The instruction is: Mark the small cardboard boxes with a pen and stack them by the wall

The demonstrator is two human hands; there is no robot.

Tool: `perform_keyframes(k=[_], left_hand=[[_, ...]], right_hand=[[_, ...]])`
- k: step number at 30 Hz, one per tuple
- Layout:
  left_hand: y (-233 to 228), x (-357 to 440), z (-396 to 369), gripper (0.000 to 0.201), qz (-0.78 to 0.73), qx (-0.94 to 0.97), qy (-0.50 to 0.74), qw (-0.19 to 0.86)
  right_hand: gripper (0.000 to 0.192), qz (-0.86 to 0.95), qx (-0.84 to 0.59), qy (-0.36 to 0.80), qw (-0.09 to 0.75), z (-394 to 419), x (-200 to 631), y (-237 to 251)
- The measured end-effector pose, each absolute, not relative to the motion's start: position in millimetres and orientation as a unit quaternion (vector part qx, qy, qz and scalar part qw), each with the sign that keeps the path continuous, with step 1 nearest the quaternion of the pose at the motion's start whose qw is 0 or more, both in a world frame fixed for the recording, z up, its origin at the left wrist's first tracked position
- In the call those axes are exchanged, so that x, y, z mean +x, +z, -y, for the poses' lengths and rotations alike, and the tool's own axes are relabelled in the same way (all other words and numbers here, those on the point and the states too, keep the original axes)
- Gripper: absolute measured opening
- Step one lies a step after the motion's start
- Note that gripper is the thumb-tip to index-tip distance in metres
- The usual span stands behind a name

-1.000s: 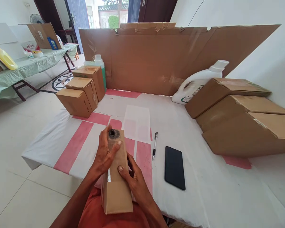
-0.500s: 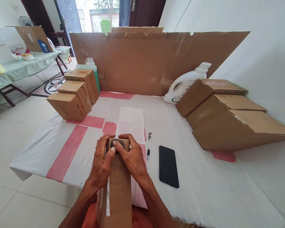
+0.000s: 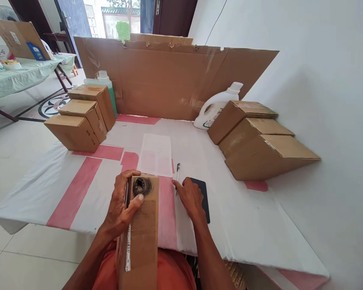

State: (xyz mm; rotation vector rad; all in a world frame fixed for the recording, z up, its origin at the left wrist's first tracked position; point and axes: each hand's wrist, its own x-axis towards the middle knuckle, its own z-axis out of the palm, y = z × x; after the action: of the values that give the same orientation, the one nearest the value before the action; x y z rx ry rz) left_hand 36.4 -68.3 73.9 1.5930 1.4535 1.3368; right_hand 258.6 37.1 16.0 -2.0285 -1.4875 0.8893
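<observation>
A long narrow cardboard box (image 3: 143, 233) stands over my lap and tilts toward the table. Near its top is a round hole with a dark rim (image 3: 140, 186), surrounded by black scribbles. My left hand (image 3: 121, 201) grips the box's upper left side, its thumb lying just under the hole. My right hand (image 3: 192, 197) is off the box, low over the table; its thumb reaches across the pen (image 3: 178, 169) and stands apart from the curled fingers. A flat black phone-like slab (image 3: 204, 193) lies partly beneath this hand.
A white sheet (image 3: 155, 149) lies ahead of the box. Cardboard boxes (image 3: 72, 133) and a green-liquid jug (image 3: 111, 96) stand left. More boxes (image 3: 269, 161) and a white jug (image 3: 219, 104) stand right. A cardboard panel (image 3: 163, 76) closes off the back.
My right hand has left the box's hole and moved right to the pen and the black slab. The left hand still holds the box. The view has shifted right.
</observation>
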Motion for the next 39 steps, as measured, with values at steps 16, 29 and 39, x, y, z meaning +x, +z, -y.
perform_keyframes(k=[16,29,39], left_hand=[[62.5,31.1,60.0,0.067,-0.487,0.613,0.498,0.372],[59.3,30.4,62.8,0.068,-0.497,0.602,0.506,0.367],[57.9,27.1,64.1,0.068,-0.5,0.596,0.516,0.36]], right_hand=[[0.012,0.479,-0.323,0.592,0.563,23.0,213.7,73.7],[0.005,0.603,-0.352,0.516,0.497,32.9,197.6,80.3],[0.02,0.571,-0.394,0.505,0.515,4.6,211.7,80.6]])
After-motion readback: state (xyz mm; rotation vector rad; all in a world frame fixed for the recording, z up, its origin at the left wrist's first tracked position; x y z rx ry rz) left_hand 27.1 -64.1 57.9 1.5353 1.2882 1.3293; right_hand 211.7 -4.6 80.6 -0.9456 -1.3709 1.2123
